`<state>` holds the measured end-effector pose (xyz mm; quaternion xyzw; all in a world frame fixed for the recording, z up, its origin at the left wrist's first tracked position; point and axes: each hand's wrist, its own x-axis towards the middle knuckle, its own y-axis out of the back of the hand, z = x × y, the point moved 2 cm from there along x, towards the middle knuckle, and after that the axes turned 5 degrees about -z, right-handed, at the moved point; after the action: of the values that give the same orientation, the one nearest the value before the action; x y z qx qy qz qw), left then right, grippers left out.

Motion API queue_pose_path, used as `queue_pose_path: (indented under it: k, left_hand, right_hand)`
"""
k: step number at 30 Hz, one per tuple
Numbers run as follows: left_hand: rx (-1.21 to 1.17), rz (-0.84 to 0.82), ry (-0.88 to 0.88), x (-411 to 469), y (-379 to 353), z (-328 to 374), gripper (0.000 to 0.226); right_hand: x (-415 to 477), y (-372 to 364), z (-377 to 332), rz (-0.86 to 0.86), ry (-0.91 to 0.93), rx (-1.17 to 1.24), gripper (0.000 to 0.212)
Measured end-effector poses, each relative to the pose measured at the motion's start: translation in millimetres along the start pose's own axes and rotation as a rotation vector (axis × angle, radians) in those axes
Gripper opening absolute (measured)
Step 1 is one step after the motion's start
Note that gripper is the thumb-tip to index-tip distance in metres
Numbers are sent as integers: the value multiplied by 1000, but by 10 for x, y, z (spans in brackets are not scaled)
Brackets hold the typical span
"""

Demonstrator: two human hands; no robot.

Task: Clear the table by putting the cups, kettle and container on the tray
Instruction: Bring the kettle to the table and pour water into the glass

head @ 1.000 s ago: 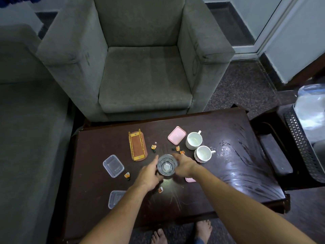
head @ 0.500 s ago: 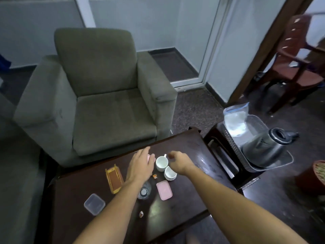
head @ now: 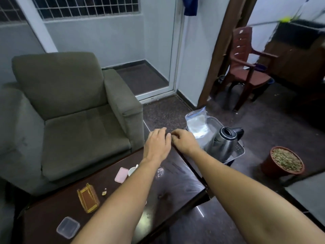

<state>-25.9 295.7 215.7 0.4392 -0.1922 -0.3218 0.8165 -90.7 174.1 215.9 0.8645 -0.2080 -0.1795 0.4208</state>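
Observation:
My left hand (head: 157, 145) hovers with relaxed fingers over the far right corner of the dark wooden table (head: 177, 184). Right beside it is my right hand (head: 183, 141), fingers loosely curled, nothing visible in it. A steel kettle (head: 223, 143) stands on the silver tray (head: 240, 153) just right of my hands. A white cup (head: 132, 170) peeks out from behind my left forearm. A pink lid (head: 121, 175) lies beside it. A clear plastic container (head: 68, 227) sits at the near left. The glass is hidden.
A bag of white powder (head: 197, 124) rests on the tray behind the kettle. A gold-rimmed holder (head: 88, 199) and a small wrapper (head: 104, 192) lie on the table. A grey armchair (head: 70, 120) stands behind it, a plant pot (head: 284, 162) and a red chair (head: 246, 67) to the right.
Both hands left the glass, passed over the cups and rose toward the table's far right corner. The view swung up and right, bringing the kettle and tray closer.

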Motion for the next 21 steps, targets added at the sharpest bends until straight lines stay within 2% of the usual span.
queue_pose_path:
  k: [10, 13, 18, 21]
  left_hand:
    - [-69, -143, -4, 235, -716, 844, 47]
    - [-91, -219, 2, 273, -1046, 1052, 45]
    - [-159, -360, 54, 332, -1561, 1311, 41]
    - [-218, -447, 108, 407, -1835, 1398, 42]
  right_hand:
    - [0, 738, 1055, 129, -142, 15, 28]
    - [41, 918, 1484, 154, -198, -10, 30]
    - [149, 1129, 2151, 166, -311, -105, 19]
    - [252, 1205, 2483, 172, -372, -141, 23]
